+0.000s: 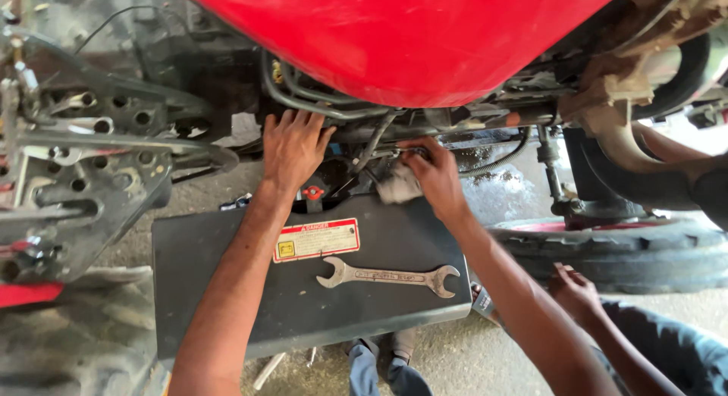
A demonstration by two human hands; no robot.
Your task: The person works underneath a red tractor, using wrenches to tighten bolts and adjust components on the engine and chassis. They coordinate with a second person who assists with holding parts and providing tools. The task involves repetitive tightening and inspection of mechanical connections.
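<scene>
My left hand (293,147) lies flat, fingers apart, against the grimy machine body just under the red tank (402,40), holding nothing. My right hand (432,172) is closed on a small whitish rag (397,187) and its fingertips touch a thin metal line and hoses (371,150) below the tank. Both forearms reach over a dark battery box (227,290). A double open-ended spanner (388,276) lies loose on the box lid, beside a red-and-white warning sticker (316,239).
A perforated metal footplate and linkages (83,161) stand at the left. A black tyre (629,252) lies at the right, with another person's arm and hand (576,290) beside it and an arm (667,150) farther back. Concrete floor lies below.
</scene>
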